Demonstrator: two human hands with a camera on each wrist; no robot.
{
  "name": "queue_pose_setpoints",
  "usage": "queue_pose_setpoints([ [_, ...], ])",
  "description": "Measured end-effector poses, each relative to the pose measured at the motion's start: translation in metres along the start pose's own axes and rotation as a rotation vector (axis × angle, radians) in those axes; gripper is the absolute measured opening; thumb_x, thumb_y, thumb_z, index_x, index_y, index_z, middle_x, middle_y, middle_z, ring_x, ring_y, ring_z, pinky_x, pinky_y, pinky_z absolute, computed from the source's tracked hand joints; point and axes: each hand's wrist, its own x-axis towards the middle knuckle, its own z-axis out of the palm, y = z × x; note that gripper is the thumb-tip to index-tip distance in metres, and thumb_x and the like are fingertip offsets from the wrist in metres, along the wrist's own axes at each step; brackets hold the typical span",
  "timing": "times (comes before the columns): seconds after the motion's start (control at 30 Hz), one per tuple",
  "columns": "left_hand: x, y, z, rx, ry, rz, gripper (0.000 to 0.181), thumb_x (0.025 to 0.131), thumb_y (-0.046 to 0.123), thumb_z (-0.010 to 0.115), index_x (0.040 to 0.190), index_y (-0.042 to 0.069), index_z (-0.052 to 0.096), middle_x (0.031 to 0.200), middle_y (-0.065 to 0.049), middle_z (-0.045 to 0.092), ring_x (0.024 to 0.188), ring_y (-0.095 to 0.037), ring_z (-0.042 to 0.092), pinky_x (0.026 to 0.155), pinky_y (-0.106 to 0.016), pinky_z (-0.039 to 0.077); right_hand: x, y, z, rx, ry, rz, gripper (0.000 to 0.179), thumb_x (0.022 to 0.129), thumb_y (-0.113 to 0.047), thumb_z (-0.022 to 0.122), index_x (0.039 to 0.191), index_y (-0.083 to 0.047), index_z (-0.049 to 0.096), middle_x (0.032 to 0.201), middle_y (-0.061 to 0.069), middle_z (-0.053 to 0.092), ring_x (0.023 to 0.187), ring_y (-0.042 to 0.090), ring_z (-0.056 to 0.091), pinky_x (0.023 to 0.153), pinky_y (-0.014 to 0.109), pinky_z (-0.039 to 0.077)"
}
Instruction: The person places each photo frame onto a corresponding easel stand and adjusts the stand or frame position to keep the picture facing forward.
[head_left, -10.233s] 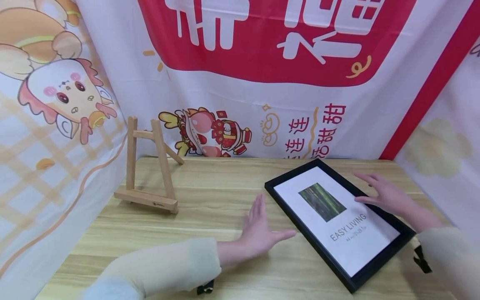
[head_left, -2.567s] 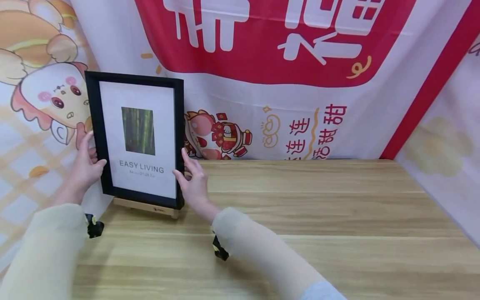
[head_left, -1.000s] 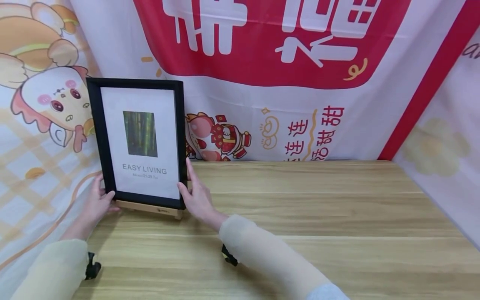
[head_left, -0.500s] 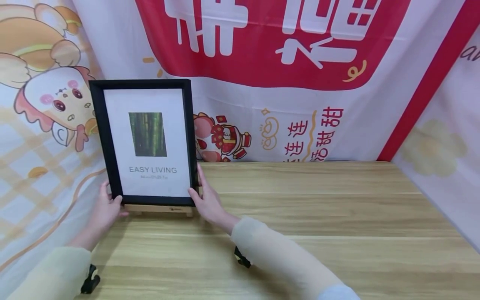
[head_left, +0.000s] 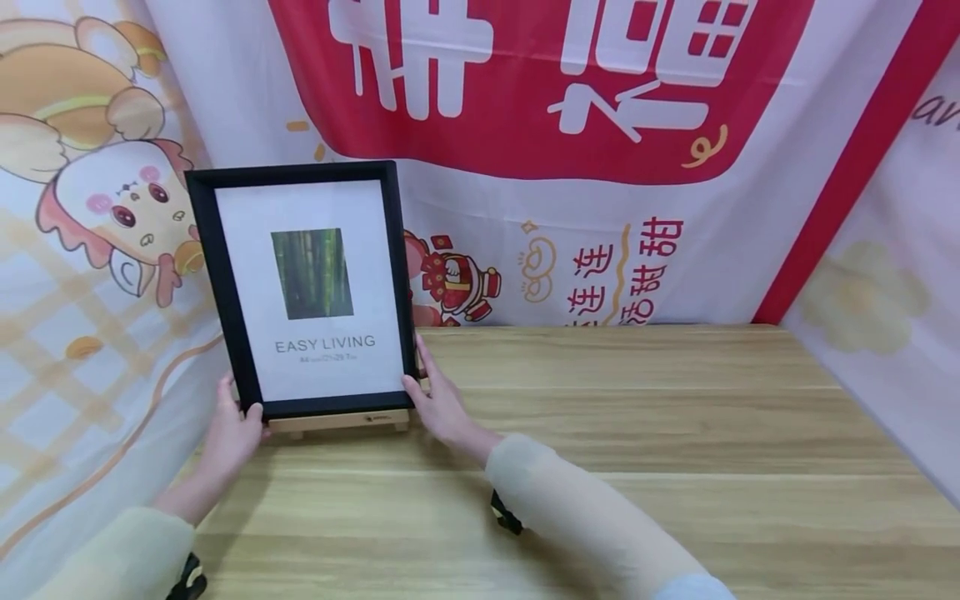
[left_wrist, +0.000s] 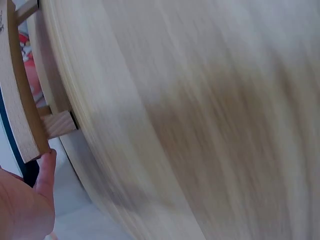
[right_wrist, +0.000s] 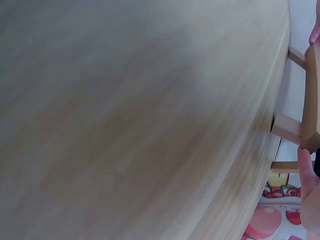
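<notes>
Picture frame: black, lettered EASY LIVING; upright on the easel ledge, tabletop, left part.
Easel: wooden, mostly hidden behind the frame.
Left hand: fingers grasping frame's lower left corner, one fingertip touching the ledge end.
Right hand: fingers grasping frame's lower right edge, thumb in front.
Handling advice: even pressure both sides; frame seated, frame and easel moved as one; uneven push could skew them.

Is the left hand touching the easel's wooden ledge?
Touching. In the left wrist view, a fingertip of the left hand meets one end of the wooden ledge.
</notes>
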Motion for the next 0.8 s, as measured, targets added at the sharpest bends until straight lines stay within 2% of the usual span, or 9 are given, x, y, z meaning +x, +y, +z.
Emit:
queue_pose_setpoints([
  [0.13, -0.004, 0.004, 0.007, 0.0, 0.016, 0.013, 0.064, 0.1, 0.003, 0.033, 0.153, 0.006, -0.002, 0.119, -0.043, 0.047, 0.067, -0.026, 0.065, 0.055, -0.028, 0.053, -0.002, 0.006, -0.009, -0.013, 0.005, -0.018, 0.066, 0.102, -0.039, 0.047, 0.151, -0.05, 0.004, 0.137, 0.011, 0.05, 0.112, 0.023, 0.054, 0.09, 0.039, 0.049],
  [0.33, -0.009, 0.013, 0.021, -0.011, 0.017, 0.009, 0.064, 0.1, 0.004, 0.034, 0.153, 0.008, -0.001, 0.113, -0.039, 0.052, 0.065, -0.027, 0.065, 0.054, -0.028, 0.053, -0.004, 0.014, -0.026, -0.008, 0.014, -0.043, 0.067, 0.102, -0.039, 0.048, 0.153, -0.048, 0.005, 0.135, 0.012, 0.052, 0.11, 0.025, 0.056, 0.088, 0.039, 0.05],
  [0.47, -0.013, 0.021, 0.031, -0.037, -0.031, -0.005, 0.065, 0.101, 0.005, 0.034, 0.154, 0.011, -0.005, 0.115, -0.038, 0.05, 0.069, -0.027, 0.066, 0.06, -0.032, 0.057, -0.008, 0.021, -0.04, 0.011, 0.004, -0.045, 0.066, 0.102, -0.037, 0.048, 0.152, -0.05, 0.006, 0.128, 0.013, 0.056, 0.089, 0.027, 0.063, 0.075, 0.037, 0.055],
  [0.57, -0.016, 0.026, 0.038, -0.078, -0.073, -0.014, 0.067, 0.102, 0.005, 0.033, 0.154, 0.013, -0.008, 0.123, -0.041, 0.044, 0.075, -0.027, 0.066, 0.066, -0.035, 0.058, -0.011, 0.025, -0.051, 0.053, -0.008, -0.038, 0.066, 0.102, -0.035, 0.049, 0.151, -0.051, 0.008, 0.123, 0.013, 0.056, 0.077, 0.033, 0.064, 0.066, 0.042, 0.056],
  [0.67, -0.018, 0.032, 0.046, -0.12, -0.096, -0.02, 0.068, 0.102, 0.003, 0.033, 0.154, 0.015, -0.01, 0.129, -0.043, 0.04, 0.082, -0.029, 0.065, 0.071, -0.036, 0.059, -0.015, 0.028, -0.062, 0.097, -0.017, -0.025, 0.067, 0.102, -0.032, 0.05, 0.151, -0.053, 0.009, 0.122, 0.013, 0.056, 0.071, 0.04, 0.064, 0.058, 0.049, 0.056],
  [0.8, -0.021, 0.041, 0.056, -0.17, -0.117, -0.016, 0.069, 0.102, 0.002, 0.033, 0.154, 0.016, -0.01, 0.132, -0.043, 0.036, 0.09, -0.035, 0.064, 0.073, -0.036, 0.059, -0.018, 0.033, -0.076, 0.115, -0.011, -0.022, 0.066, 0.102, -0.03, 0.05, 0.152, -0.05, 0.011, 0.121, 0.015, 0.056, 0.065, 0.041, 0.063, 0.052, 0.053, 0.055],
])
